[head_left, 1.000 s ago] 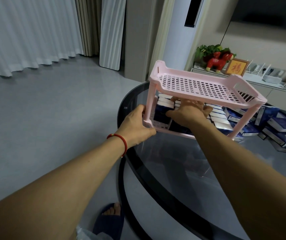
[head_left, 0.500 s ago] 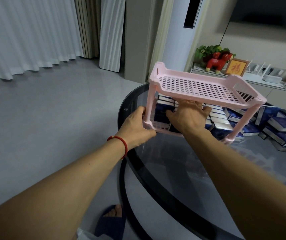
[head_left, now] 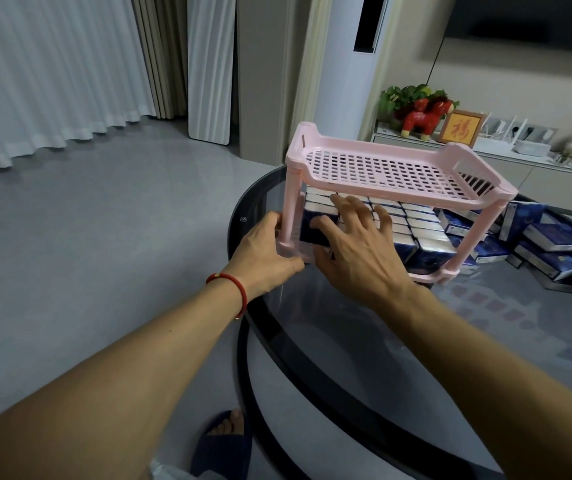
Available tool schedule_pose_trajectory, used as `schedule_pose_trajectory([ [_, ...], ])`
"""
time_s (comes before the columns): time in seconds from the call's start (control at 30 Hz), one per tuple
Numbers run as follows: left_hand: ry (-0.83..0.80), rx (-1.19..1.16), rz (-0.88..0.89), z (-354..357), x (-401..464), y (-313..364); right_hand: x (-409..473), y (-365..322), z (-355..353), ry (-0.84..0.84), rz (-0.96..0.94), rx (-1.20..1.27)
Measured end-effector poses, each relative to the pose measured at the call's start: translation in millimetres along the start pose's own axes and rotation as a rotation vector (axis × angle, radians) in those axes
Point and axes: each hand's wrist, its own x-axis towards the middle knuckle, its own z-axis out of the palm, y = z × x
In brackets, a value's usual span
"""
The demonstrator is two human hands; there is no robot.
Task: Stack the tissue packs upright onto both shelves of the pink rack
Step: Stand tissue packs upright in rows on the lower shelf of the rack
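The pink rack [head_left: 378, 168] stands on the dark glass table [head_left: 329, 341]. Its top shelf holds nothing. Blue and white tissue packs [head_left: 419, 233] stand upright in rows on the lower shelf. My left hand [head_left: 263, 254] grips the rack's near left leg at its foot. My right hand [head_left: 353, 251] reaches into the lower shelf with fingers spread, resting on the front of the leftmost packs. More loose tissue packs [head_left: 554, 244] lie in a pile on the table to the right of the rack.
The table's round edge [head_left: 243, 327] curves just below my left wrist. A low cabinet [head_left: 485, 157] with a red horse figure, a framed picture and plants runs along the back wall. My slippered foot [head_left: 225, 441] shows on the grey floor under the table.
My right hand has drawn back a little from deep inside the lower shelf, and its fingers have spread over the front packs. My left hand keeps its hold on the rack leg.
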Motion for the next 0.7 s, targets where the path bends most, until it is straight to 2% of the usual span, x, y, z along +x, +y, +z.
schedule_pose_trajectory([
  [0.23,0.009,-0.009,0.000,0,-2,2,7,7,-5,-0.142,0.019,-0.064],
  [0.7,-0.014,-0.008,-0.012,0,-1,0,16,2,-11,-0.244,0.052,-0.124],
])
